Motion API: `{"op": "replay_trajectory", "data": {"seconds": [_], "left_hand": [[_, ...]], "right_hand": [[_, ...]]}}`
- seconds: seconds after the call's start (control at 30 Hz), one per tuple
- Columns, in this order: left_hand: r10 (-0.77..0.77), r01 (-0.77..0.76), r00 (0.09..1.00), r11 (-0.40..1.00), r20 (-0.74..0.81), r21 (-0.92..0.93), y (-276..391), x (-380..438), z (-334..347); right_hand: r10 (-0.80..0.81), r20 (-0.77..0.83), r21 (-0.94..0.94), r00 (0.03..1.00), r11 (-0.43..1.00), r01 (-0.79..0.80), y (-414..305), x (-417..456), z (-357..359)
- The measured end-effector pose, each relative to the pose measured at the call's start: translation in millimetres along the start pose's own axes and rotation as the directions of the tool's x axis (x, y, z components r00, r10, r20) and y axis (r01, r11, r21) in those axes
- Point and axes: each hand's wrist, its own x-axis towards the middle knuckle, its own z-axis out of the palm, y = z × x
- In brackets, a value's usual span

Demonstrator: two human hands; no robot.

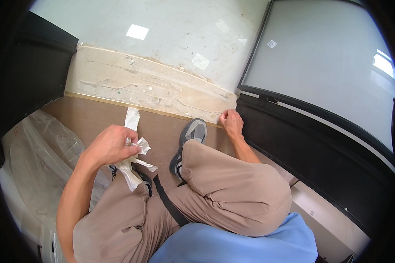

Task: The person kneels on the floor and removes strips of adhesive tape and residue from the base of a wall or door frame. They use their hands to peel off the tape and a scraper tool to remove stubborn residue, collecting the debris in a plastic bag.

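Observation:
Crumpled strips of off-white tape or paper point(131, 177) hang from my left hand point(113, 144), pinched between thumb and fingers above my left shoe. My right hand point(232, 121) is low at the far right corner of the brown floor board point(158, 128). Its fingers are curled at the end of a thin gold-coloured edge strip point(151, 111), close to a black panel. Whether they pinch anything is hidden. Beyond the edge strip lies a wrinkled, torn beige covering point(144, 82) with a few small paint-like specks.
Black panels stand at left point(42, 65) and right point(302, 141). A black-framed grey glass panel point(316, 62) rises at upper right. Clear plastic sheeting point(46, 154) is bunched at my left. My grey shoe point(195, 130) stands near the edge strip. A dusty pale surface point(184, 29) lies beyond.

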Motion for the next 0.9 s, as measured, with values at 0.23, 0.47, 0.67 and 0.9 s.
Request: {"op": "replay_trajectory", "data": {"seconds": [0.23, 0.47, 0.67, 0.9], "left_hand": [[0.004, -0.004, 1.000, 1.000, 0.004, 0.009, 0, 1, 0], [0.016, -0.016, 1.000, 1.000, 0.002, 0.025, 2, 1, 0], [0.045, -0.045, 0.999, 0.999, -0.020, 0.001, -4, -2, 2], [0.007, -0.007, 1.000, 1.000, 0.015, -0.001, -3, 0, 2]], "right_hand": [[0.103, -0.094, 0.140, 0.990, 0.986, -0.089, -9, -11, -11], [0.092, 0.017, 0.141, 0.996, 0.986, -0.094, -2, -7, -3], [0.070, 0.043, 0.135, 0.997, 0.988, -0.076, 8, -7, 9], [0.101, 0.012, 0.235, 0.995, 0.967, -0.101, -2, -25, 9]]}}
